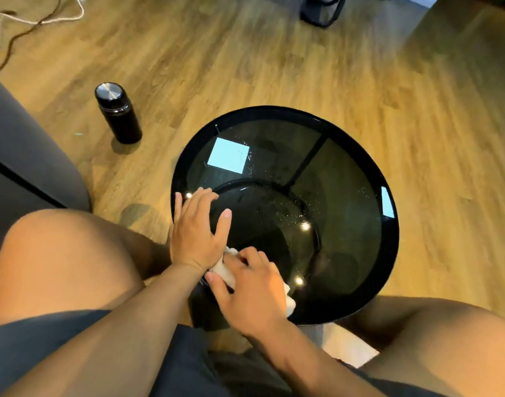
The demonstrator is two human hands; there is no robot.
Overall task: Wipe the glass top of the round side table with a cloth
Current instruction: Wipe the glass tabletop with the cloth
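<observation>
Right hand [251, 293] gripped a white cloth [224, 272] pressed on the near-left edge of the round glass counter [346, 224]. Left hand [195, 227] lay open, flat on the glass just beyond (droplets mid-surface). Black flask [118, 113] stood upright on the floor [245, 67], far left.

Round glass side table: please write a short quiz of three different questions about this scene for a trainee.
1. True or false: the white cloth lies under the right hand.
2. Where does the left hand rest?
3. The black metal flask stands on: A the table, B the wooden floor, C the sofa.

Key: 1 true. 2 flat on the near left edge of the round dark glass table top. 3 B.
</observation>
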